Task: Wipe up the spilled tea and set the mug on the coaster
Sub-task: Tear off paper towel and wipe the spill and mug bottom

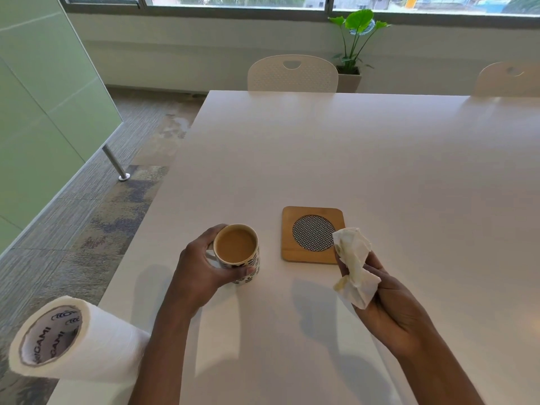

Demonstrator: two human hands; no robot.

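The mug point(238, 254), white with a dark pattern and filled nearly to the rim with milky tea, stands on the white tabletop point(336, 147) near its front left part, with the left hand point(204, 273) wrapped around it from the left side, thumb across its near wall and fingers curled behind by the handle. Just to its right, apart from it, lies the coaster point(312, 233), a square wooden one with a round woven inset, flat on the tabletop and with nothing on it. The right hand point(388, 302) is lifted at the coaster's near right corner, closed around a crumpled paper towel point(353, 264) that shows yellowish stains; the wad's upper end overlaps the coaster's right edge in this view. The stretch of tabletop between the mug and the coaster is bare, and no wet patch can be made out on the surface around them. At the tabletop's near left corner a roll of paper towels point(76, 340) lies on its side, its open core facing the camera, jutting past the edge. Across the tabletop stand two white chairs point(292, 74), and a potted plant point(355, 45) by the window beyond
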